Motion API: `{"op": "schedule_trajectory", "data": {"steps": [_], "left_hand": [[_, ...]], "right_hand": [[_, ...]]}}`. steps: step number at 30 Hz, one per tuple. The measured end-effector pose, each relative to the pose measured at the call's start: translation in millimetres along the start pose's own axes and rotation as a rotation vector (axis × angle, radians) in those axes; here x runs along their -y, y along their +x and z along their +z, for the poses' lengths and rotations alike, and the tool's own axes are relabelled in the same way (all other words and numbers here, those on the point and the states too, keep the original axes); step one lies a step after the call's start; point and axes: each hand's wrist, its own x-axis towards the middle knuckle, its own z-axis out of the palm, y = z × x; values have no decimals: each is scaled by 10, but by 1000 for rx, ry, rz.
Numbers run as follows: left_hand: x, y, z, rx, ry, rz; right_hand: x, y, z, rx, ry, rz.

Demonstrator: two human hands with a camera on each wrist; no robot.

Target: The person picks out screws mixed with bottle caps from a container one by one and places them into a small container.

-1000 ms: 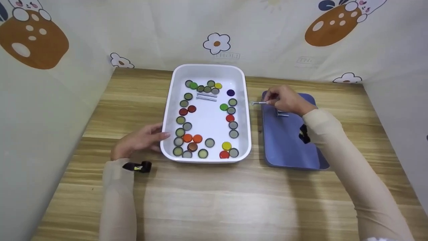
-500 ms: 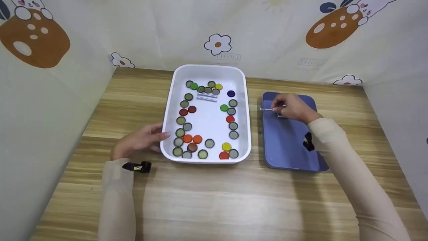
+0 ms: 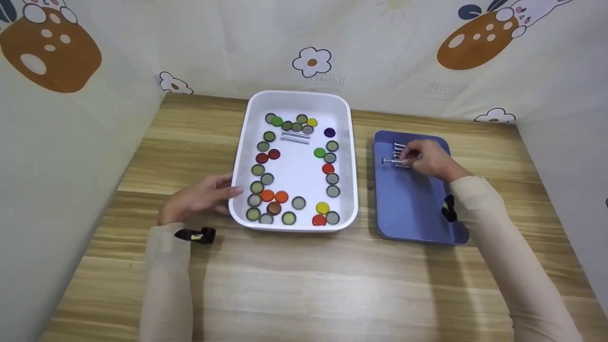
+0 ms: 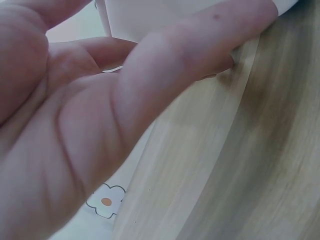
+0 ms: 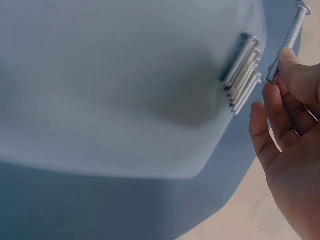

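Note:
My right hand (image 3: pixel 430 159) pinches a silver bolt (image 3: pixel 392 161) between thumb and fingertips, over the blue tray (image 3: pixel 413 209). The bolt's head points left in the head view; its threaded end shows near the fingertips in the right wrist view. Just beside it, several similar bolts (image 5: pixel 243 75) lie side by side on the tray floor. My left hand (image 3: pixel 202 195) holds the white tray (image 3: pixel 293 227) at its left side, thumb over the rim and the other fingers partly hidden along the outer wall. Inside are several bottle caps (image 3: pixel 274 207) and a few metal rods or bolts (image 3: pixel 295 137).
Both trays stand on a wood-grain table (image 3: pixel 304 285), with a narrow gap between them. A patterned cloth wall (image 3: pixel 237 52) closes off the back and sides. Most caps lie around the edges of the white tray's floor.
My right hand has moved from the blue tray's left rim rightward and toward me with the bolt, uncovering part of the row of bolts. The left hand stays at the white tray.

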Motion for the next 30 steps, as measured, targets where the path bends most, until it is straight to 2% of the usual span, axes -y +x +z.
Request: {"op": "schedule_trajectory", "data": {"steps": [16,30], "left_hand": [[-13,-11,0,-4,15,-12],[-17,-11,5,-18,12,-26]], "right_hand": [[-301,-151,38,-6,6,15],[-341,-175,46,6,-4,70]]}}
